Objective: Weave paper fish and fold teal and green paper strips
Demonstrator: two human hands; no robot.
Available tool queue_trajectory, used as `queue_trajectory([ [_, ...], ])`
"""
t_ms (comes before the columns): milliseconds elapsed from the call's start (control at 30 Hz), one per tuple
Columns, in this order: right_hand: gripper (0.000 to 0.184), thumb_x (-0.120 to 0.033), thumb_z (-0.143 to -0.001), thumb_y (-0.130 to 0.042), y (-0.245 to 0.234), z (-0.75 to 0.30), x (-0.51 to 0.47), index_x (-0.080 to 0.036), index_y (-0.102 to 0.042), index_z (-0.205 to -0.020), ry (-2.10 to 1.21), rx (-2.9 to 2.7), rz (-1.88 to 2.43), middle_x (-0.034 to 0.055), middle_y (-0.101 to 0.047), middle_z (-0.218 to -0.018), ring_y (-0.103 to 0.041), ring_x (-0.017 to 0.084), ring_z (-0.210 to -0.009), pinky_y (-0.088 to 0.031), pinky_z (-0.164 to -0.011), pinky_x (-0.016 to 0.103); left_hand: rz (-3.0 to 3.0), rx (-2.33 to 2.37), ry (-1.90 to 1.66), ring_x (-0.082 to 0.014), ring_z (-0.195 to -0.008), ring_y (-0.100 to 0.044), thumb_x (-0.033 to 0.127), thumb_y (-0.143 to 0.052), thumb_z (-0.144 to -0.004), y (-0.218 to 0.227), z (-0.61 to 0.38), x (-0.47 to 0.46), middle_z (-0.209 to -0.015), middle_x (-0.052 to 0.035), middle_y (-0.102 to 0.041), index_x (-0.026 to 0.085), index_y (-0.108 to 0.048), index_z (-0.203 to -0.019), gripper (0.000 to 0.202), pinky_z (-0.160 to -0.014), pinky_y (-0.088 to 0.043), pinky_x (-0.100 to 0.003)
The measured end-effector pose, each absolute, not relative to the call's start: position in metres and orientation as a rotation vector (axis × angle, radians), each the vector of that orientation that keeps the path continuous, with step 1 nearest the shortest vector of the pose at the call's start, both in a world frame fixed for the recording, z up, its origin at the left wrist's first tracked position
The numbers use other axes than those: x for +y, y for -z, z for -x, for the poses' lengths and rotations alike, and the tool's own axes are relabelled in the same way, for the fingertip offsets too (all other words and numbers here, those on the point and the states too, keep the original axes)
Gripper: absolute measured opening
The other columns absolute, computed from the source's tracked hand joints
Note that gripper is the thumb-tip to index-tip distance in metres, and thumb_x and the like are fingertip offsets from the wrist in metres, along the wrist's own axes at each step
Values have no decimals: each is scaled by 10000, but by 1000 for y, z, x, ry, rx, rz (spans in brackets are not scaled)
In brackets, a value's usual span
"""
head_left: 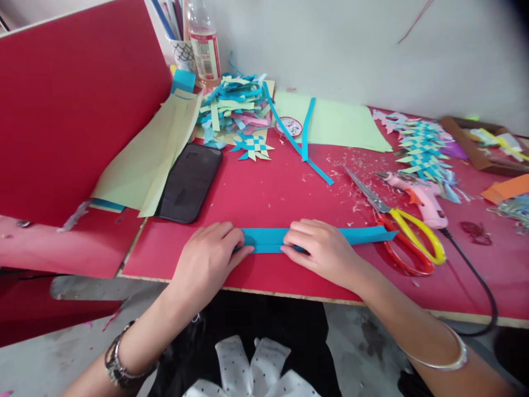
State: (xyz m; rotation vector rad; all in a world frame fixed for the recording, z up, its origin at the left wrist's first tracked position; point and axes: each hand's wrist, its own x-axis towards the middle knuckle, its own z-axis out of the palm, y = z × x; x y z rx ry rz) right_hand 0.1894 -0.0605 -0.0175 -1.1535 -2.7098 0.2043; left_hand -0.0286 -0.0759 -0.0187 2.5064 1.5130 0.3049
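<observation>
A long blue paper strip lies across the red tabletop near its front edge, with a lengthwise crease along it. My left hand grips its left part, thumb and fingers pinched on the lower edge. My right hand pinches the same strip farther right in a like way. Past the right hand the strip's free end reaches the handles of the scissors. The fingers hide parts of the strip, including its left end.
Beyond lie a black phone, two thin blue strips, a pile of cut paper and a woven paper star. At right are a pink glue gun, its cord and woven pieces. A bottle stands at the back.
</observation>
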Motion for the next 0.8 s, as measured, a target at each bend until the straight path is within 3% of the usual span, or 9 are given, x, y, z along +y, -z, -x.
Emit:
queue_trajectory([
  [167,220,-253,-842,-397,17,-188,-60,-178,-525,-679,-206,-2704,1156,5,-488,-634,-427,118,-622,-290,-580,231,-2439,1476,-382,-150,-670,-504,276,-424,-824,20,33,-76,-738,-32,-538,156,-509,-804,148,-594,-373,-247],
  [533,216,-253,-843,-396,18,-188,-61,-178,-527,-688,-189,-2698,1161,7,-496,-650,-421,120,-629,-286,-584,235,-2444,1538,-385,-155,-659,-530,277,-321,-857,15,41,-76,-752,-50,-547,151,-531,-810,250,-560,-387,-238],
  [800,200,-250,-838,-408,18,-187,-61,-179,-518,-687,-206,-2705,1178,1,-491,-648,-418,120,-633,-284,-590,233,-2591,1700,-222,-186,-715,-525,246,-336,-857,11,36,-84,-857,-76,-540,162,-541,-880,222,-584,-401,-285],
])
